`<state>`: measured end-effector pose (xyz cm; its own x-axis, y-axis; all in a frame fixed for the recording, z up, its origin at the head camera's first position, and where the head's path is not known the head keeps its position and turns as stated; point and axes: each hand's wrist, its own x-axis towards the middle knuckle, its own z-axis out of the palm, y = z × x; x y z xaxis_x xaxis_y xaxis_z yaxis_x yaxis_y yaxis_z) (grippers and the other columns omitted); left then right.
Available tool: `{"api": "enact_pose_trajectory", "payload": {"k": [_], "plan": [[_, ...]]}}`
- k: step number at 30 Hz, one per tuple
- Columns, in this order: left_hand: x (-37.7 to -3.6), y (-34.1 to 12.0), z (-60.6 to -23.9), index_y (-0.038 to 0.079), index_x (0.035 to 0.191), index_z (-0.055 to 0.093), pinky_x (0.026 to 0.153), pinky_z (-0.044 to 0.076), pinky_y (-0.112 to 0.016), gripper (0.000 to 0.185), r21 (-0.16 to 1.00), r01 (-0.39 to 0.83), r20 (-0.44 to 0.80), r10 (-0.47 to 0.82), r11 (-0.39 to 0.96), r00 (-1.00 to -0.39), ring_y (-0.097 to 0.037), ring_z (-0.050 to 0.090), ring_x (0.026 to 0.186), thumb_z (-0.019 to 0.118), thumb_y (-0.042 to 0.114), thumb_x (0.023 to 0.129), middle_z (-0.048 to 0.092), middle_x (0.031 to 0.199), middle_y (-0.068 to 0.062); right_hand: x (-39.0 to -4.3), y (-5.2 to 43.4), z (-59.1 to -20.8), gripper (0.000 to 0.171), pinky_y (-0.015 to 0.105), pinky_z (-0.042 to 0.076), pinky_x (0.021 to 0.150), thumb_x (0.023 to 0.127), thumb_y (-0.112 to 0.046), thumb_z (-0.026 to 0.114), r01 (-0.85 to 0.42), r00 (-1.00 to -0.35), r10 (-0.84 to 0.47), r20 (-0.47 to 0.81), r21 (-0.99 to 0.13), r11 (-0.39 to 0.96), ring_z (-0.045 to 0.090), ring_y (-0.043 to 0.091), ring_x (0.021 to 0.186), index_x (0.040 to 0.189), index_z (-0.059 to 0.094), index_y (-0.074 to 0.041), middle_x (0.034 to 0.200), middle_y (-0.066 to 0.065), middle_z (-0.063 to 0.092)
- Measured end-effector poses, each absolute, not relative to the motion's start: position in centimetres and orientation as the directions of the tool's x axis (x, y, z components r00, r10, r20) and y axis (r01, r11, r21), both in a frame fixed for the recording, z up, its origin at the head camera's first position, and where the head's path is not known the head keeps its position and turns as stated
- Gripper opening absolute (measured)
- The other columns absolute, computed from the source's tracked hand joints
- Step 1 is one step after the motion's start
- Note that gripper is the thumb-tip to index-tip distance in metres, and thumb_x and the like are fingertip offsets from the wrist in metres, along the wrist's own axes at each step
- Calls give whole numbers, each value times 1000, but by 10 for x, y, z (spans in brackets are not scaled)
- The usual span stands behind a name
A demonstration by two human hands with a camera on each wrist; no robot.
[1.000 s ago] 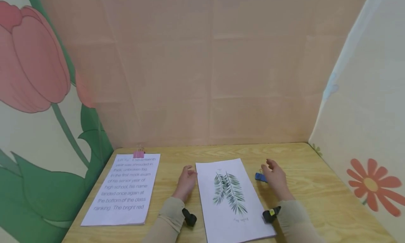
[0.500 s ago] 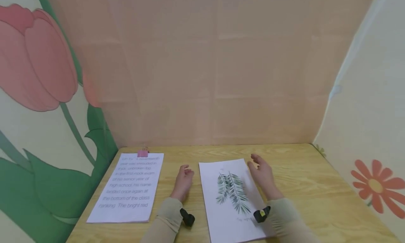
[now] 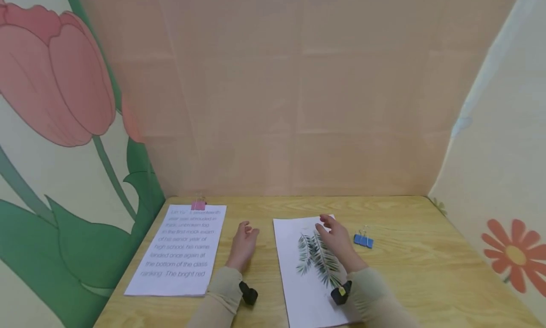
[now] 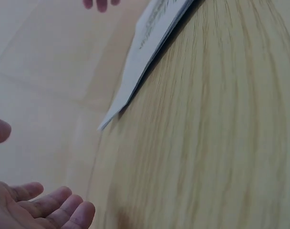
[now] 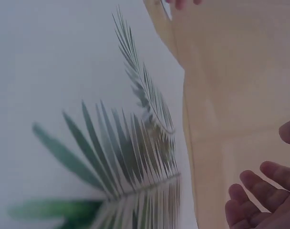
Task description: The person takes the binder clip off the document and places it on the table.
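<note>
A white sheet printed with green palm leaves (image 3: 313,271) (image 5: 78,119) lies on the wooden table (image 3: 405,271). My right hand (image 3: 337,240) (image 5: 259,200) hovers over the sheet's upper part, fingers relaxed and holding nothing. A blue binder clip (image 3: 363,240) lies on the table just right of that hand. My left hand (image 3: 243,245) (image 4: 40,207) rests on the table between the two papers, fingers loosely curled and empty. A stack of text pages (image 3: 179,250) (image 4: 150,52) with a pink binder clip (image 3: 198,205) at its top lies to the left.
Pale fabric walls enclose the table on three sides: a tulip print (image 3: 55,81) on the left, an orange flower print (image 3: 514,257) on the right. Bare wood stretches to the right of the blue clip.
My right hand has moved left from beside the blue clip onto the leaf sheet, uncovering the clip. The left hand stays in place. The view has shifted slightly.
</note>
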<state>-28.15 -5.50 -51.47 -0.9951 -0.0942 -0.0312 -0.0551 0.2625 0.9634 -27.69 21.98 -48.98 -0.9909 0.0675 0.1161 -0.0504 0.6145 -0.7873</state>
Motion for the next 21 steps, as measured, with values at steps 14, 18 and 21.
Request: {"api": "enact_pose_trajectory", "payload": {"k": [14, 18, 21], "plan": [[-285, -102, -511, -5, 152, 39, 112, 37, -57, 66, 863, -56, 37, -173, 502, -984, -46, 47, 136, 58, 33, 101, 49, 147, -29, -288, 182, -503, 50, 58, 44, 105, 105, -24, 59, -86, -996, -50, 71, -766, 637, 54, 47, 127, 143, 53, 8, 138, 29, 57], [-286, -113, -512, -5, 152, 38, 113, 36, -56, 66, 865, -58, 42, -187, 498, -981, -45, 46, 136, 57, 32, 101, 48, 147, -30, -291, 170, -504, 47, 58, 46, 102, 103, -21, 62, -99, -995, -61, 78, -755, 648, 57, 46, 123, 139, 55, 8, 134, 28, 60], [-286, -121, -512, -5, 152, 38, 113, 35, -57, 66, 859, -52, 54, -191, 510, -980, -47, 45, 137, 57, 32, 101, 47, 147, -32, -295, 162, -504, 49, 58, 47, 100, 102, -24, 63, -143, -989, -116, 89, -745, 652, 58, 47, 121, 138, 56, 8, 132, 29, 61]]}}
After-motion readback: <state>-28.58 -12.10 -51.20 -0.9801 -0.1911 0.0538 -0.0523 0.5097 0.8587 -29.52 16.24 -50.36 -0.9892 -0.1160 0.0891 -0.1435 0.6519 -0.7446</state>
